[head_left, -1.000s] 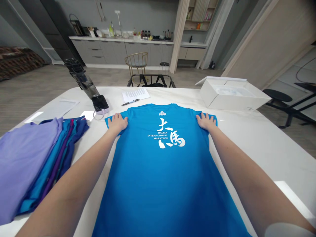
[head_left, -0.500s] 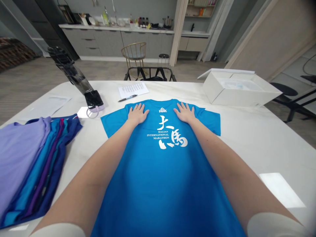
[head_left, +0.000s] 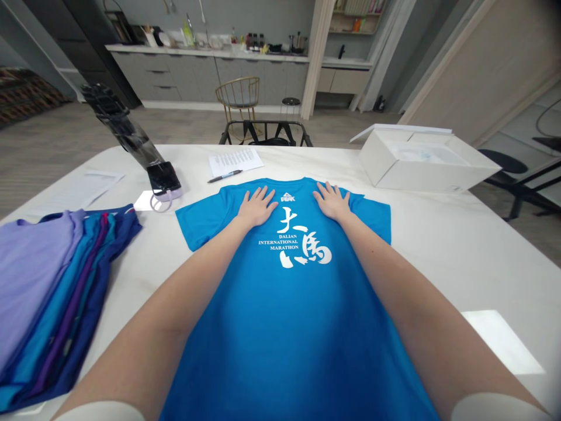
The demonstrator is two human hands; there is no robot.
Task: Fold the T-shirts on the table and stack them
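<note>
Your blue T-shirt [head_left: 298, 304] lies flat on the white counter [head_left: 438, 234], printed side up, directly under both of your arms. Its long axis runs straight away from you, collar at the far end, hem toward your body. Your left hand [head_left: 258, 206] and right hand [head_left: 332, 202] press palm-down near the collar, on either side of the white logo, fingers spread wide and flat, holding nothing. Both hands sit about equally far up the shirt. The 2 sleeves stick out sideways beyond your hands. A stack of folded shirts [head_left: 52, 292] rests at your left.
</note>
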